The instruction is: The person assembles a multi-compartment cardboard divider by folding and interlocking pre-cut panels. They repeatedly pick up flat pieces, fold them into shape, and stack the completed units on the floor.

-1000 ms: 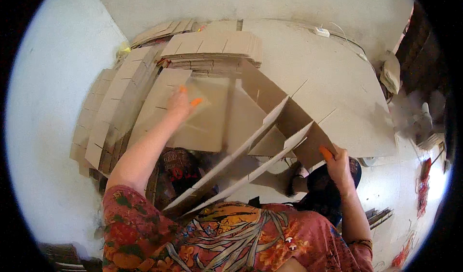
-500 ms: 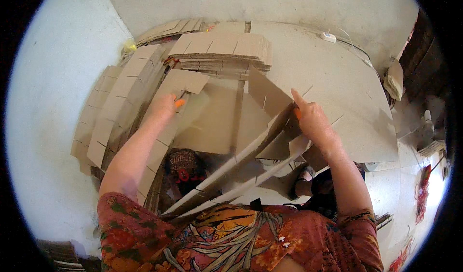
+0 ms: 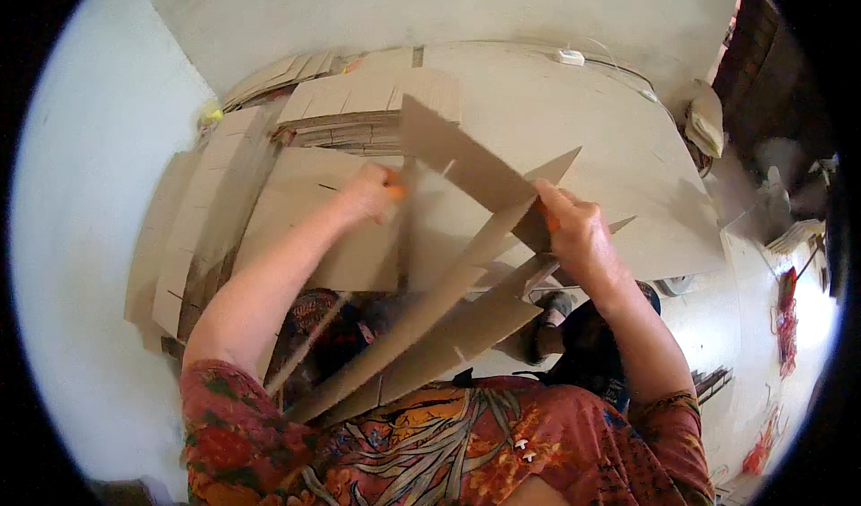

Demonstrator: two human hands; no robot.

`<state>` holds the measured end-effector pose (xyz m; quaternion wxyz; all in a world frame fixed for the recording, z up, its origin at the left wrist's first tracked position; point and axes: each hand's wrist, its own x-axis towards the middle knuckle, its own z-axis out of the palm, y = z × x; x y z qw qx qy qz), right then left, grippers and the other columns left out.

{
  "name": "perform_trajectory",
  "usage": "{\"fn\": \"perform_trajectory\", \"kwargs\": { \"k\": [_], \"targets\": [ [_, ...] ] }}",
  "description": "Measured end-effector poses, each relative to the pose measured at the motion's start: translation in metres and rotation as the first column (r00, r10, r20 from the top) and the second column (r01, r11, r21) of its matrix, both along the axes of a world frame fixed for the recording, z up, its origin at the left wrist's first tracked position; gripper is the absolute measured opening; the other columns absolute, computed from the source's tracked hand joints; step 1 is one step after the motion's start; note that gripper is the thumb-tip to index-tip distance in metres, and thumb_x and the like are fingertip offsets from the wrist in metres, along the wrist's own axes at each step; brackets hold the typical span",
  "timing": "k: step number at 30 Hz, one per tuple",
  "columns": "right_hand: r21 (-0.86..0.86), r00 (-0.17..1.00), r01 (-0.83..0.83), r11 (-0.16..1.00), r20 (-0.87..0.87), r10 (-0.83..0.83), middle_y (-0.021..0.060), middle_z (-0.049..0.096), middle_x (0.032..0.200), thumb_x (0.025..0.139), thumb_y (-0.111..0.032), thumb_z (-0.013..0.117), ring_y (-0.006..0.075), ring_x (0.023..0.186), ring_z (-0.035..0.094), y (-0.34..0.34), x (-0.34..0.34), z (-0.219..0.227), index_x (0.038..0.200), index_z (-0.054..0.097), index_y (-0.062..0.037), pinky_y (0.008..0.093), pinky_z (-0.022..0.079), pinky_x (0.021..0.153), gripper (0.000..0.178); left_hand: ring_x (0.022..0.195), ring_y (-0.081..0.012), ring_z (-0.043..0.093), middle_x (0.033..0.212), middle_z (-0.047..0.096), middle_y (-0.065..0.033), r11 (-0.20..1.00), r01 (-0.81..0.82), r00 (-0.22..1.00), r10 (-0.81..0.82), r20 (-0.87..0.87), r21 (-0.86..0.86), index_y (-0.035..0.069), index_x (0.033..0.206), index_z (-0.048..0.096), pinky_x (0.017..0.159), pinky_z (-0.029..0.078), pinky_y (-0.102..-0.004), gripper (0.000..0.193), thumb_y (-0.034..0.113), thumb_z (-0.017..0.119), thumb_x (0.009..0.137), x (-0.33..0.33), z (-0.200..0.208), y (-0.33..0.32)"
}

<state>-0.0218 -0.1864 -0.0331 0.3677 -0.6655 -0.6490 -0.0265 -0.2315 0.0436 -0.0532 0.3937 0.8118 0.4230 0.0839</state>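
Note:
My right hand (image 3: 578,228) grips a partly joined cardboard divider (image 3: 471,161) by its crossing slotted strips, with thumb and fingers closed on the edge. Its long strips slant down toward my lap. My left hand (image 3: 369,194) is closed on a loose cardboard strip (image 3: 309,337), seen nearly edge-on and blurred by motion. That strip is apart from the divider, to its left. Orange covers show on fingertips of both hands. Under my left forearm lies a flat slotted cardboard sheet (image 3: 291,187).
A stack of slotted cardboard pieces (image 3: 359,93) sits at the table's back. More long strips (image 3: 202,210) lean along the left wall. A white power socket (image 3: 570,56) with a cable lies at the back edge. Red cords (image 3: 787,318) hang at the far right.
My left hand has moved right toward the divider, bringing a cardboard strip away from the left stack. In my right hand the divider has turned, showing more of its broad faces.

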Motion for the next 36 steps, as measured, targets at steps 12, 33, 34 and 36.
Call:
{"fn": "perform_trajectory", "kwargs": {
  "k": [12,33,34,36],
  "targets": [
    [-0.087,0.987,0.156,0.984,-0.020,-0.158,0.0221,0.060,0.080,0.079,0.001,0.046,0.0401,0.078,0.060,0.023,0.069,-0.015,0.100,0.058,-0.0032,0.0443,0.047,0.065,0.024,0.078,-0.0222,0.064,0.086,0.067,-0.0090,0.923,0.115,0.973,-0.180,0.145,0.368,-0.002,0.102,0.063,0.069,0.050,-0.0308,0.038,0.031,0.065,0.084,0.038,-0.007,0.033],
    [0.255,0.779,-0.276,0.927,-0.505,0.371,0.0138,0.062,0.110,0.095,-0.024,0.044,0.0268,0.096,0.061,-0.002,0.032,0.042,0.121,0.053,0.0025,0.0373,0.045,0.087,0.038,0.070,-0.0278,0.058,0.077,0.064,-0.0152,0.794,0.102,0.994,-0.057,-0.093,0.599,0.006,0.099,0.066,0.064,0.045,-0.0379,0.028,0.027,0.063,0.082,0.066,-0.016,0.146],
    [0.454,0.461,-0.471,0.756,-0.605,0.650,0.0209,0.061,0.107,0.095,-0.026,0.041,0.0327,0.101,0.059,-0.021,0.003,0.053,0.124,0.050,0.0028,0.0434,0.044,0.090,0.041,0.068,-0.0251,0.057,0.077,0.064,-0.0149,0.836,0.061,0.998,-0.041,-0.050,0.545,0.006,0.100,0.067,0.064,0.045,-0.0365,0.027,0.027,0.063,0.082,0.065,-0.009,0.147],
    [0.548,0.134,-0.656,0.519,-0.592,0.795,0.0216,0.060,0.108,0.095,-0.028,0.040,0.0332,0.101,0.058,-0.053,-0.024,0.064,0.122,0.050,0.0029,0.0432,0.044,0.089,0.042,0.067,-0.0205,0.055,0.079,0.065,-0.0141,0.870,-0.001,0.998,-0.030,0.056,0.493,0.007,0.103,0.067,0.063,0.044,-0.0338,0.026,0.025,0.062,0.084,0.068,0.000,0.147]
  ]
}}
